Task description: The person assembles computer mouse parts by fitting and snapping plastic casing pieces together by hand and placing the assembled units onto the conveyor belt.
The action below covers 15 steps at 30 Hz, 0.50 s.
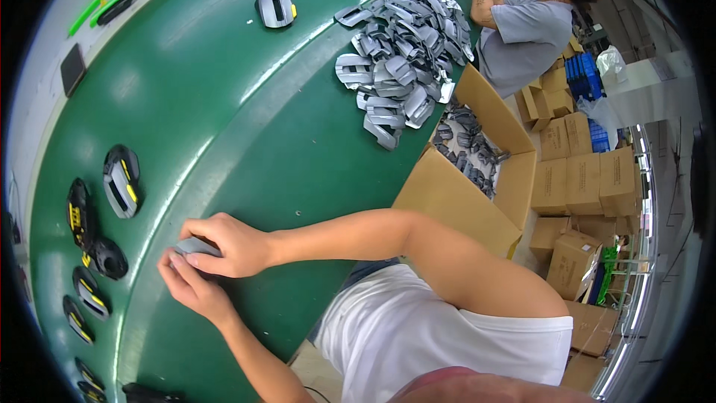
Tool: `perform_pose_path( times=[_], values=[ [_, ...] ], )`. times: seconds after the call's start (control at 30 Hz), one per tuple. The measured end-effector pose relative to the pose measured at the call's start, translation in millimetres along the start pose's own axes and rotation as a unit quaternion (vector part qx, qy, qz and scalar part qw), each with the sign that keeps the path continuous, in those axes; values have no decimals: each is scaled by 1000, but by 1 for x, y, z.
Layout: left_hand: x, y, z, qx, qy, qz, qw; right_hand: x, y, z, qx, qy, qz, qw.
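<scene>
A white top [447,336] is worn, its soft cloth gathered into creases and folds across the front and side. The right arm [335,237] is left uncovered from the white sleeve edge [516,316], set high on the upper arm, down to the fingers. The left forearm [253,354] is likewise left bare, and the hands [240,248] are ungloved. Below the top, a strip of dark blue lower garment [368,272] is shown, most of it being hidden.
</scene>
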<state>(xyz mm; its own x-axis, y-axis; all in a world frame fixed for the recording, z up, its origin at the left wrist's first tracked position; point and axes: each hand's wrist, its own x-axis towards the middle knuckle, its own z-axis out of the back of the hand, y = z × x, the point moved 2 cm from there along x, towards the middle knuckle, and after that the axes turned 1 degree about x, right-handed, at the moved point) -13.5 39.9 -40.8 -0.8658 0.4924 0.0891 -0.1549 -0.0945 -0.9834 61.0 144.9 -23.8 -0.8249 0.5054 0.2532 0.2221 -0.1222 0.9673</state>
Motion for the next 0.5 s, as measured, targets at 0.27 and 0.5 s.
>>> perform_pose_path(
  times=[0.27,0.5],
  values=[
    [-2,9,-13,42,24,-39,998,7,-3,15,-58,-21,-28,998],
    [-5,-6,-27,42,14,-6,999,6,-2,21,-34,-24,-26,999]
  ],
)
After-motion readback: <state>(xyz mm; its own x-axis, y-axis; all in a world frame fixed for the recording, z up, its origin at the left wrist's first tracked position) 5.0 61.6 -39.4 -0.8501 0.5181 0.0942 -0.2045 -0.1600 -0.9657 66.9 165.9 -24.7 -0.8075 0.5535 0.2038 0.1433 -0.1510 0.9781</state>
